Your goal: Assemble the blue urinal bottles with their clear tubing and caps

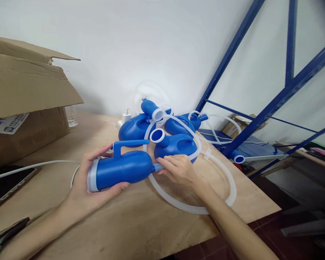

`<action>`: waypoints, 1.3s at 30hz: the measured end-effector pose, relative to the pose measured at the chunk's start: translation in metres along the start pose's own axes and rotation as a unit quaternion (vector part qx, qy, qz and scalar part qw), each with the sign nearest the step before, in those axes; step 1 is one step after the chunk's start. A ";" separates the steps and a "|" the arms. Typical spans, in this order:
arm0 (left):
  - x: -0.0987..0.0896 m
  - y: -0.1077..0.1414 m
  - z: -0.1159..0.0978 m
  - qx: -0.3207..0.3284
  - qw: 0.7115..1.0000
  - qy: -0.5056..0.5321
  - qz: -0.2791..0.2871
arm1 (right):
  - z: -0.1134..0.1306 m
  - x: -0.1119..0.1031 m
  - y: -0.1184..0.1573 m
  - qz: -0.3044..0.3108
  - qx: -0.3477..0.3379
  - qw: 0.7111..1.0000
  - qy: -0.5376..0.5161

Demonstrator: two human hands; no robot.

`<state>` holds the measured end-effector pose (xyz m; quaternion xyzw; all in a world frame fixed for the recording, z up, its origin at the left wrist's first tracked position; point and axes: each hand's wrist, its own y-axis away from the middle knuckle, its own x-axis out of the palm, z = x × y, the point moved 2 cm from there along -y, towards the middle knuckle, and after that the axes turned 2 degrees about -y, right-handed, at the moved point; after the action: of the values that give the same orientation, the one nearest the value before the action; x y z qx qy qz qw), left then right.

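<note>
My left hand is wrapped round the pale-rimmed end of a blue plastic bottle with a handle, which lies sideways above the table. At the bottle's narrow right end, my right hand pinches the end of a clear tube where it meets the spout. Just behind stands a blue container with a round white-rimmed mouth. A translucent hose loops over the table under and beyond my right hand.
More blue containers are piled near the wall. An open cardboard box stands at the left, above a black device. A blue metal rack rises at the right beyond the wooden table.
</note>
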<state>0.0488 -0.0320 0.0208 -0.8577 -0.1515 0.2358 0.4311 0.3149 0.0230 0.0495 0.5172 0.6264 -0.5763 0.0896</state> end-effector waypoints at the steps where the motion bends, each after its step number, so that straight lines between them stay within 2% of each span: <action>1: 0.000 0.001 -0.001 0.008 1.000 -0.004 -0.008 | 0.001 0.000 -0.001 0.001 0.001 1.000 -0.005; 8: -0.003 0.003 -0.006 0.108 0.993 -0.025 -0.034 | 0.007 -0.004 -0.006 0.016 -0.006 0.999 -0.045; 11: -0.002 -0.003 -0.003 0.113 0.993 -0.011 -0.023 | 0.006 -0.005 -0.007 0.011 0.016 0.999 -0.028; 14: 0.001 -0.006 0.004 0.014 1.000 -0.010 0.003 | 0.002 -0.008 -0.009 -0.017 0.044 0.999 0.002; 17: 0.001 -0.007 0.011 -0.108 0.994 -0.003 0.026 | -0.006 -0.013 -0.005 -0.113 0.049 0.992 0.016; 19: -0.001 -0.009 0.015 -0.157 0.987 0.008 0.023 | -0.011 -0.015 0.003 -0.181 0.030 0.983 0.011; 20: -0.002 -0.011 0.016 -0.175 0.984 0.015 0.013 | -0.014 -0.013 0.008 -0.192 0.019 0.981 0.002; 22: -0.004 -0.015 0.019 -0.202 0.979 0.029 -0.022 | -0.017 -0.009 0.017 -0.162 0.017 0.986 -0.030; 23: -0.005 -0.017 0.019 -0.212 0.976 0.034 -0.042 | -0.018 -0.005 0.020 -0.128 0.040 0.990 -0.052; 25: -0.006 -0.020 0.017 -0.221 0.972 0.039 -0.071 | -0.021 0.000 0.022 -0.070 0.136 0.981 -0.117; 27: -0.007 -0.021 0.014 -0.230 0.969 0.036 -0.076 | -0.023 0.004 0.020 -0.050 0.265 0.936 -0.225; 29: -0.006 -0.020 0.010 -0.246 0.966 0.034 -0.068 | -0.023 0.008 0.016 -0.053 0.366 0.856 -0.362; 31: -0.006 -0.019 0.007 -0.258 0.964 0.044 -0.051 | -0.022 0.013 0.011 -0.057 0.414 0.769 -0.483; 33: -0.005 -0.018 0.006 -0.263 0.962 0.062 -0.032 | -0.022 0.019 0.009 -0.065 0.424 0.705 -0.565; 35: -0.003 -0.018 0.007 -0.263 0.962 0.075 -0.019 | -0.023 0.023 0.009 -0.084 0.420 0.670 -0.607; 39: -0.002 -0.017 0.007 -0.278 0.956 0.090 -0.015 | -0.027 0.024 0.012 -0.121 0.422 0.641 -0.630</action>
<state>0.0426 -0.0187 0.0313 -0.9589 -0.1842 0.0995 0.1914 0.3262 0.0557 0.0336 -0.0697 0.1641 -0.9703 0.1637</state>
